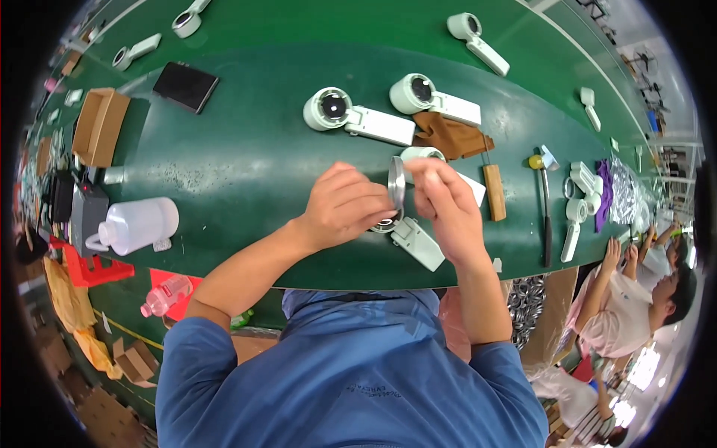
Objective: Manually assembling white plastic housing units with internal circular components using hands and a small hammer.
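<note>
A silver metal ring (396, 185) stands on edge between my hands, above the near part of the table. My left hand (345, 205) is closed, its fingertips pinching the ring's left side. Curled and slightly blurred, my right hand (450, 213) has its fingertips at the ring's upper right edge. Just beneath lies a pale handheld fan (418, 243), its round head partly hidden by the ring and my left fingers. Another white handheld fan (470, 188) lies behind my right hand, which covers part of it.
Two handheld fans (381, 125) (457, 109) lie farther back, beside a brown cloth (448, 136). To the right are a wooden block (494, 193) and a hammer (547, 201). A translucent bottle (140, 224), cardboard box (100, 127) and black case (186, 86) are leftward. Co-workers sit at right.
</note>
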`<state>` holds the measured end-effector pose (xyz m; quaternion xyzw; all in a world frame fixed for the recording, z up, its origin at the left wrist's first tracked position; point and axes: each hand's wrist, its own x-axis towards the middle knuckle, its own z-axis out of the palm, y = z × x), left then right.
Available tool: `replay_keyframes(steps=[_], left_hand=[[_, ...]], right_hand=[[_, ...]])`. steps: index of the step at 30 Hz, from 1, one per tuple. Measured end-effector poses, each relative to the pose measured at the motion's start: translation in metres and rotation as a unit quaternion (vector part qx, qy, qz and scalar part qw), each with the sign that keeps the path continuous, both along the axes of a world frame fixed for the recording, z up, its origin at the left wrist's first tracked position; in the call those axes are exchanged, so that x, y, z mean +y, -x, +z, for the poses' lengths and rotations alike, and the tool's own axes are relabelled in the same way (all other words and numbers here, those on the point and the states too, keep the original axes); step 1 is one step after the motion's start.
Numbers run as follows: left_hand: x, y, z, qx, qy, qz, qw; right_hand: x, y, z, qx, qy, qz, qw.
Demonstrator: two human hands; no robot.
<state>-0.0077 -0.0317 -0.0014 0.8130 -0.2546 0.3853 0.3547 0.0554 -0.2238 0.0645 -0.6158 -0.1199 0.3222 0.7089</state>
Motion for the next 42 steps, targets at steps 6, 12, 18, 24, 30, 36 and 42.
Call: replay_keyframes(steps=[6, 12, 18, 24, 30, 36, 42], left_hand=[[-0.003, 0.011, -0.009, 0.088, 0.141, -0.110, 0.980], [0.009, 0.012, 0.014, 0.221, 0.042, -0.097, 0.969], [0.000, 0.018, 0.004, 0.347, 0.064, -0.106, 0.930], [0.002, 0.018, -0.006, 0.397, 0.074, -0.113, 0.908], [0.002, 0.017, -0.010, 0.352, 0.053, -0.111, 0.928], [0.002, 0.017, -0.007, 0.366, 0.054, -0.113, 0.922], [0.001, 0.017, -0.008, 0.364, 0.046, -0.111, 0.924]], right_hand=[[-0.002, 0.004, 0.000, 0.050, 0.010, 0.037, 0.998], [-0.034, 0.018, -0.009, -0.104, 0.067, 0.054, 0.991], [-0.033, 0.026, -0.025, -0.166, 0.126, 0.106, 0.972], [-0.031, 0.024, -0.028, -0.194, 0.152, 0.113, 0.963], [-0.032, 0.024, -0.030, -0.200, 0.141, 0.111, 0.963], [-0.032, 0.026, -0.030, -0.210, 0.124, 0.093, 0.966], [-0.032, 0.023, -0.028, -0.219, 0.138, 0.108, 0.960]])
